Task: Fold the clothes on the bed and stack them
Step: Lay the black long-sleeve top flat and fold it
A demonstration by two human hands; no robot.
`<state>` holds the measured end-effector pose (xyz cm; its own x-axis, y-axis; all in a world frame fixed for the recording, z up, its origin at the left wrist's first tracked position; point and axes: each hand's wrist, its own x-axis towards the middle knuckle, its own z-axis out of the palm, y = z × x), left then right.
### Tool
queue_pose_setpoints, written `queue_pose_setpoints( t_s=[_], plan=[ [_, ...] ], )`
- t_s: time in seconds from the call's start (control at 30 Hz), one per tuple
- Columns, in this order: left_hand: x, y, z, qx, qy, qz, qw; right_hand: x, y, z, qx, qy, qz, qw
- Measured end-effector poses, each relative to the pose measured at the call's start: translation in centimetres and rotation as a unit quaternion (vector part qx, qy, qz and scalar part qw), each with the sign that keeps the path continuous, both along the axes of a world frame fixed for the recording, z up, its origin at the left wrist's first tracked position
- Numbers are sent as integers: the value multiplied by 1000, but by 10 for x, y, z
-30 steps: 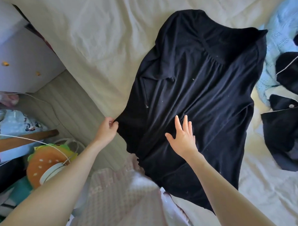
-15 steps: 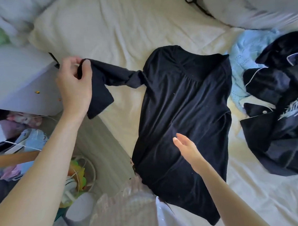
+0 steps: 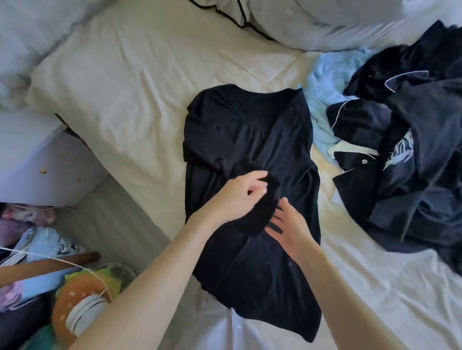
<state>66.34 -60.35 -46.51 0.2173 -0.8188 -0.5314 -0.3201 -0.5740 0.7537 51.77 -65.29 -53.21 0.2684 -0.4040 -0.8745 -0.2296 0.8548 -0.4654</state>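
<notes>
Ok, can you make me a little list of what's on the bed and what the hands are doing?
bed: cream sheet, pillows at the top
shirt: black shirt spread flat in the middle, neck toward the pillows
sleeve: sleeve folded in over the shirt's middle
left hand: left hand pinches the sleeve end
right hand: right hand with straight fingers, at the sleeve
pile: dark clothes heaped on the right, unfolded
blue knit: blue knit between shirt and pile

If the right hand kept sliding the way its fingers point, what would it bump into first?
Probably the sleeve end that the left hand is laying on the black top; the right hand's fingertips look nearly against it, though depth is unclear.
</notes>
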Motion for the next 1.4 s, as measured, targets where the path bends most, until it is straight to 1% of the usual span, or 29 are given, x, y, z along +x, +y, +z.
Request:
queue_pose_setpoints(
  t_s=[0.07, 0.13, 0.2, 0.3, 0.47, 0.5, 0.53, 0.6, 0.63, 0.67, 0.7, 0.77, 0.83, 0.9, 0.97, 1.03, 1.07, 1.1, 1.13, 1.17, 1.2, 1.23, 1.27, 1.3, 1.37, 1.4],
  plan=[
    [-10, 19, -26, 31, 9, 32, 999, -17, 6, -14, -11, 76, 23, 997],
    [-11, 42, -49, 61, -15, 91, 994, -33, 13, -25, -23, 121, 39, 992],
    [-8, 66, -68, 102, -45, 127, 986, -40, 19, -37, -54, 154, 66, 984],
    [-8, 89, -91, 147, -51, 144, 977, -33, 22, -51, -140, 209, 130, 959],
    [-31, 80, -115, 141, -21, 147, 979, -7, 19, -67, -228, 242, 208, 920],
    [-37, 74, -119, 142, -21, 150, 978, -3, 17, -69, -225, 243, 216, 918],
    [-42, 68, -121, 145, -23, 154, 977, -3, 14, -70, -198, 233, 192, 932],
    [-54, 60, -122, 144, -21, 163, 976, -12, 12, -68, -88, 154, 82, 981],
    [-60, 57, -119, 133, -22, 161, 978, -20, 13, -65, -28, 108, 29, 993],
    [-67, 56, -117, 117, -24, 150, 981, -31, 16, -63, 24, 75, -9, 997],
    [-75, 55, -114, 99, -28, 123, 987, -44, 20, -62, 61, 70, -29, 995],
    [-91, 58, -110, 60, -46, 21, 997, -71, 27, -60, 94, 92, -53, 990],
    [-105, 63, -109, 31, -57, -81, 995, -88, 29, -57, 94, 108, -79, 986],
    [-109, 67, -108, 9, -37, -103, 994, -96, 25, -58, 55, 136, -75, 986],
    [-106, 63, -100, -20, 2, -58, 998, -92, 18, -56, -20, 165, -34, 986],
    [-102, 55, -94, -90, -18, 43, 995, -82, 11, -54, -70, 162, 3, 984],
    [-100, 51, -95, -106, -45, 121, 986, -77, 8, -53, -78, 157, 14, 984],
    [-97, 47, -97, -84, -61, 209, 972, -72, 5, -53, -77, 149, 17, 986],
    [-92, 43, -99, -31, -54, 282, 957, -69, 3, -53, -70, 139, 14, 988],
    [-88, 39, -101, 37, -21, 322, 946, -67, 1, -53, -61, 128, 8, 990],
    [-85, 37, -106, 100, 14, 326, 940, -67, 1, -53, -53, 120, 1, 991],
    [-84, 34, -110, 145, 27, 298, 943, -68, 2, -53, -48, 114, -2, 992],
    [-85, 33, -113, 166, 21, 256, 952, -72, 3, -53, -47, 108, -3, 993],
    [-87, 30, -115, 167, -1, 219, 961, -76, 5, -52, -47, 103, -3, 994],
    [-90, 21, -114, 143, -54, 180, 972, -87, 8, -50, -44, 92, -8, 995],
    [-92, 17, -112, 126, -52, 170, 976, -93, 10, -50, -38, 86, -16, 995]
  ],
)
